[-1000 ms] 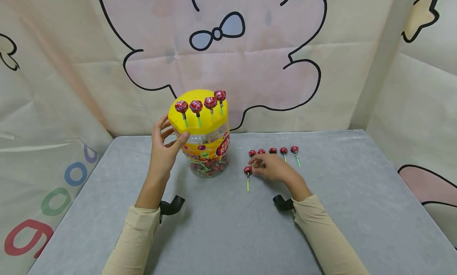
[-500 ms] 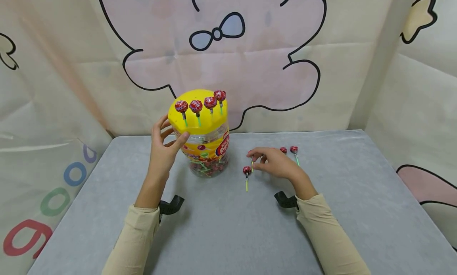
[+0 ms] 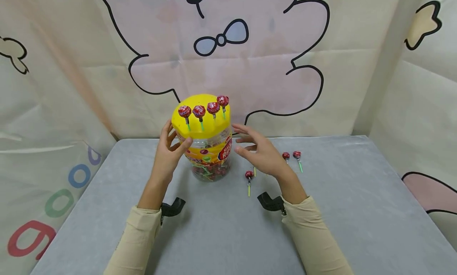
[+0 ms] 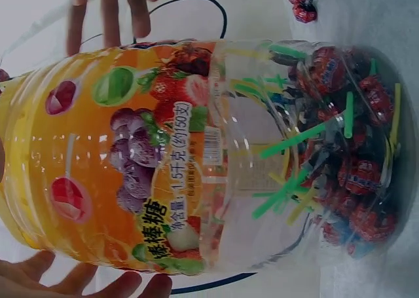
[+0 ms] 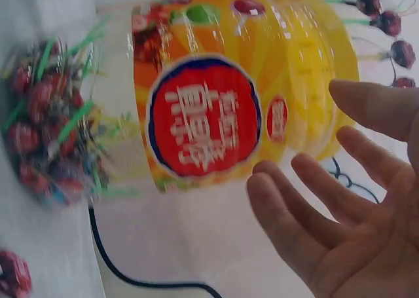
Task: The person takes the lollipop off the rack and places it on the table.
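A plastic jar [image 3: 210, 152] with a yellow lid [image 3: 200, 128] stands upright on the table, lollipops filling its lower part. Four-sided support comes from nothing else; my left hand [image 3: 169, 154] grips its left side near the lid, thumb in front, fingers behind. Beside the jar's right side my right hand [image 3: 262, 154] is spread, holding nothing; in the right wrist view its fingers [image 5: 281, 206] reach toward the label. Several red-wrapped lollipops [image 3: 198, 112] stick up from the lid. More lie on the table, one lollipop [image 3: 249, 175] in front of my right hand, some partly hidden behind it.
Two lollipops [image 3: 297, 155] lie to the right of my right hand. The grey table [image 3: 221, 231] ends at a printed cloth backdrop [image 3: 271, 80] close behind the jar. Cloth also hangs on both sides.
My right hand has left the lollipops on the table and moved up and left to the jar's right side, its fingers spreading. My left hand keeps its hold on the jar.
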Available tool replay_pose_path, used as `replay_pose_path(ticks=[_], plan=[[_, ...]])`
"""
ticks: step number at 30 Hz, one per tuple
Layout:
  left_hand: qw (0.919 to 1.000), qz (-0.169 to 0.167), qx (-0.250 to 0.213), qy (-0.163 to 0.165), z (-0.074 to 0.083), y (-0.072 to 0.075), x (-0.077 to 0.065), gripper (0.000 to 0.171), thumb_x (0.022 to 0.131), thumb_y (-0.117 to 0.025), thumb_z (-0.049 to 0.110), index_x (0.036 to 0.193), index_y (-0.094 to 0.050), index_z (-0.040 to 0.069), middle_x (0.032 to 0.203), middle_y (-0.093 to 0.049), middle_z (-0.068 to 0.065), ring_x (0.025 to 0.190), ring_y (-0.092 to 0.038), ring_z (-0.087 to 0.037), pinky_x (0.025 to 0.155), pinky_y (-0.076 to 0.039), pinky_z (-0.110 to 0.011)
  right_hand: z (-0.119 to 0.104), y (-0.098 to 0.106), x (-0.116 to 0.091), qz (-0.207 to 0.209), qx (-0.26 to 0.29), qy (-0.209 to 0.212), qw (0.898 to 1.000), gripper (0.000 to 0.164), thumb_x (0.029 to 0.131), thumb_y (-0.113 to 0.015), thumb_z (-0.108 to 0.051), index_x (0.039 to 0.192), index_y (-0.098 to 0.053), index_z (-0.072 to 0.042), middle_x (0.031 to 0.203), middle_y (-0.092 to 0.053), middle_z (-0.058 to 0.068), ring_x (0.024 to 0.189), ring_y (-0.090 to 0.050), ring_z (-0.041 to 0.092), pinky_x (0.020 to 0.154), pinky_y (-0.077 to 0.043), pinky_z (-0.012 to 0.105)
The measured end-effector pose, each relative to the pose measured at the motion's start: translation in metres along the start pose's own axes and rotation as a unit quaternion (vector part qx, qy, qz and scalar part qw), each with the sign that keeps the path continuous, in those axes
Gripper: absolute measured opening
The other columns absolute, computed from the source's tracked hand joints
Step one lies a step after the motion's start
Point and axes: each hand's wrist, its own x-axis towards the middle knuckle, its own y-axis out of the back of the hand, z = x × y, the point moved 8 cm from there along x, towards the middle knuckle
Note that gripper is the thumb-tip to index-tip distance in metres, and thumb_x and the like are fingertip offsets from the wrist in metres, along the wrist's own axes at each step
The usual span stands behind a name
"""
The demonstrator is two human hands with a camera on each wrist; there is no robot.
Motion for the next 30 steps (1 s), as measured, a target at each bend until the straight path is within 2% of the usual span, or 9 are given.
replay_pose_path(ticks=[4, 11, 15, 18, 22, 26, 30], plan=[[0.9998, -0.001, -0.013, -0.014, -0.001, -0.001, -0.001, 0.079, 0.095, -0.067, 0.02, 0.157, -0.02, 0.033, 0.164, -0.02, 0.003, 0.147, -0.027, -0.025, 0.116, -0.031, -0.052, -0.004, -0.012, 0.0, -0.023, 0.038, 0.011, 0.999, 0.067, 0.099, -0.063, -0.019, 0.155, -0.03, -0.032, 0.157, -0.038, 0.001, 0.134, -0.054, 0.029, 0.106, -0.048, 0.05], [0.9996, 0.015, -0.008, -0.022, 0.002, -0.004, -0.001, 0.08, 0.092, -0.072, 0.022, 0.156, -0.024, 0.031, 0.161, -0.023, -0.001, 0.144, -0.03, -0.025, 0.113, -0.03, -0.049, 0.003, -0.015, 0.003, -0.01, 0.071, 0.004, 0.997, 0.071, 0.097, -0.064, -0.013, 0.155, -0.029, -0.036, 0.159, -0.032, 0.002, 0.135, -0.052, 0.031, 0.104, -0.05, 0.048], [0.9996, 0.021, 0.0, -0.019, 0.002, -0.005, 0.001, 0.084, 0.091, -0.073, 0.023, 0.156, -0.021, 0.03, 0.162, -0.021, 0.0, 0.147, -0.027, -0.025, 0.115, -0.026, -0.053, 0.002, -0.012, 0.005, -0.009, 0.059, 0.008, 0.998, 0.071, 0.097, -0.064, -0.015, 0.155, -0.028, -0.035, 0.161, -0.03, 0.005, 0.135, -0.052, 0.032, 0.105, -0.049, 0.049], [0.9997, 0.015, 0.001, -0.017, 0.002, -0.005, 0.002, 0.087, 0.091, -0.073, 0.023, 0.157, -0.019, 0.032, 0.164, -0.018, 0.002, 0.149, -0.024, -0.025, 0.116, -0.023, -0.054, -0.003, -0.009, 0.005, 0.006, 0.045, 0.016, 0.999, 0.067, 0.098, -0.063, -0.016, 0.154, -0.031, -0.034, 0.161, -0.032, 0.001, 0.134, -0.053, 0.029, 0.104, -0.05, 0.051], [0.9998, 0.011, -0.011, -0.013, 0.002, -0.006, 0.004, 0.088, 0.089, -0.075, 0.021, 0.157, -0.02, 0.032, 0.164, -0.018, 0.003, 0.148, -0.025, -0.024, 0.116, -0.027, -0.053, -0.008, -0.008, 0.007, 0.012, 0.053, 0.028, 0.998, 0.066, 0.098, -0.062, -0.016, 0.154, -0.032, -0.034, 0.159, -0.034, -0.004, 0.133, -0.053, 0.027, 0.104, -0.05, 0.05], [0.9995, 0.021, -0.024, -0.004, 0.001, -0.006, 0.002, 0.089, 0.088, -0.077, 0.02, 0.156, -0.02, 0.03, 0.162, -0.018, 0.002, 0.146, -0.026, -0.024, 0.116, -0.032, -0.054, -0.008, -0.009, 0.009, 0.004, 0.063, 0.02, 0.998, 0.067, 0.098, -0.062, -0.015, 0.154, -0.03, -0.035, 0.157, -0.036, 0.001, 0.133, -0.053, 0.027, 0.104, -0.05, 0.049], [0.9995, 0.021, -0.023, 0.008, -0.001, -0.007, 0.0, 0.091, 0.088, -0.077, 0.02, 0.156, -0.018, 0.031, 0.163, -0.016, 0.003, 0.147, -0.024, -0.024, 0.116, -0.034, -0.054, -0.014, 0.001, 0.013, 0.03, 0.029, 0.016, 0.999, 0.06, 0.099, -0.061, -0.015, 0.152, -0.037, -0.028, 0.155, -0.04, 0.004, 0.13, -0.056, 0.028, 0.102, -0.051, 0.051]])
